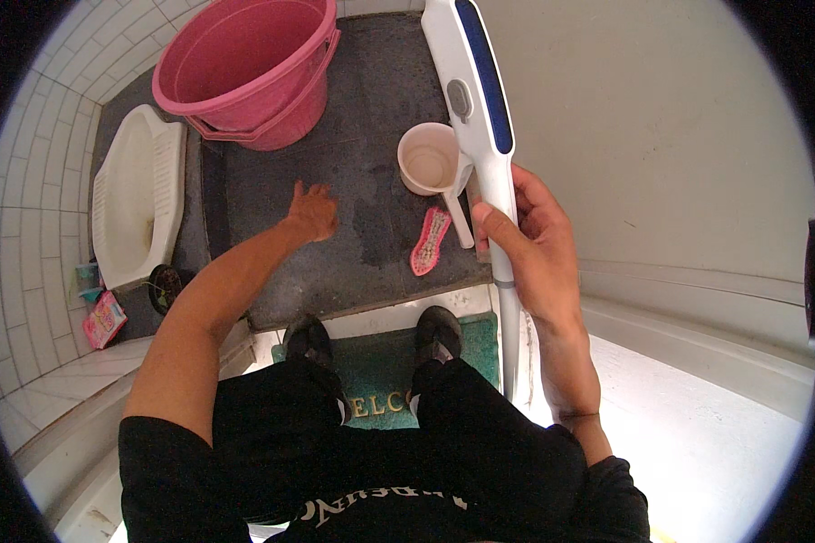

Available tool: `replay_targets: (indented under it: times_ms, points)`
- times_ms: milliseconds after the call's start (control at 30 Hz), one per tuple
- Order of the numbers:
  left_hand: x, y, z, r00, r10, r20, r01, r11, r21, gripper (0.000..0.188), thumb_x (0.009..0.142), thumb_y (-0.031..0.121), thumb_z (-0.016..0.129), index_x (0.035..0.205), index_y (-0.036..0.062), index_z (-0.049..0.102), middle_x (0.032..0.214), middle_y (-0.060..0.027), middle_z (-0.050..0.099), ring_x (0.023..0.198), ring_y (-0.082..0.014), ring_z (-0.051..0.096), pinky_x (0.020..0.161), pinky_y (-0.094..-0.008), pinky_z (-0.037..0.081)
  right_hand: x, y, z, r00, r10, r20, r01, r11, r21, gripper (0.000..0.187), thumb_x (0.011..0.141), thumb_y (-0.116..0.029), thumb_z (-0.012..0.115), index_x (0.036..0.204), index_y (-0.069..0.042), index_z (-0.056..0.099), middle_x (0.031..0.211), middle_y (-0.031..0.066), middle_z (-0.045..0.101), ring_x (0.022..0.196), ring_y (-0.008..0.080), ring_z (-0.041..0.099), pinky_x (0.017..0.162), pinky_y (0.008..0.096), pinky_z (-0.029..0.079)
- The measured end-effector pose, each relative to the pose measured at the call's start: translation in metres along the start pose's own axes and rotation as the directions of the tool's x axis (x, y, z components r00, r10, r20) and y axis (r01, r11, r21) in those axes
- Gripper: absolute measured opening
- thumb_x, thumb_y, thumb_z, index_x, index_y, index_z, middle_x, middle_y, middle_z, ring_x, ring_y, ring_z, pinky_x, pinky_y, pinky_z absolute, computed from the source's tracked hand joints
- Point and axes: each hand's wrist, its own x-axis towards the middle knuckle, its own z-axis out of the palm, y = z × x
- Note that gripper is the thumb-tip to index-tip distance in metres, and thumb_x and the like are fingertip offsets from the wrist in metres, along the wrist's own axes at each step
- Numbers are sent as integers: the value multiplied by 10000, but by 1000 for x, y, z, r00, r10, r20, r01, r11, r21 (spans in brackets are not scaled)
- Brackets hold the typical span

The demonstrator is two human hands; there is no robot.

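Note:
My right hand (534,240) is wrapped round a white long-handled tool (480,109), with the thumb across its front. The tool has a dark blue strip and a grey oval button; a grey-white pole runs down from it. Its exact kind I cannot tell. My left hand (313,213) is stretched out over the dark tiled floor (271,262), its fingers apart and holding nothing. Beside the white tool, a pale pink dipper (428,158) shows its handle toward me. Just left of that handle lies a pink scrub brush (431,242), pale bristles up.
A large pink bucket (253,72) stands at the far left. Against the tiled wall is a white squat toilet (140,199). Near it are a dark round pot (164,288) and a pink packet (105,319). My shoes are on a green doormat (380,357); a pale door (679,136) stands right.

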Motion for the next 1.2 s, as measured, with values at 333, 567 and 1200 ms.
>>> replay_targets:
  times_ms: [333,567,1200]
  points:
    - [8,1,0,973,45,-228,-81,985,-150,440,890,355,587,1251,105,585,1340,-183,501,1283,-333,446,1058,-566,312,6,-12,5,999,-35,39,36,999,-22,512,888,-105,655,1342,18,451,1085,113,618,921,127,597,772,277,500]
    - [19,48,-121,786,-312,-533,-585,-101,-804,578,985,535,380,1179,21,560,1059,-131,647,913,-244,633,823,-371,505,28,-5,7,997,-41,58,38,997,65,554,876,-109,658,1355,11,407,1054,111,618,829,108,584,668,251,494]
    - [-60,118,-182,679,-380,-628,-703,-90,-705,673,1019,546,207,915,4,592,712,-71,597,643,-177,581,598,-338,468,38,2,22,977,-213,10,213,977,7,771,877,-27,607,1459,-78,105,971,154,620,717,143,583,598,261,485]
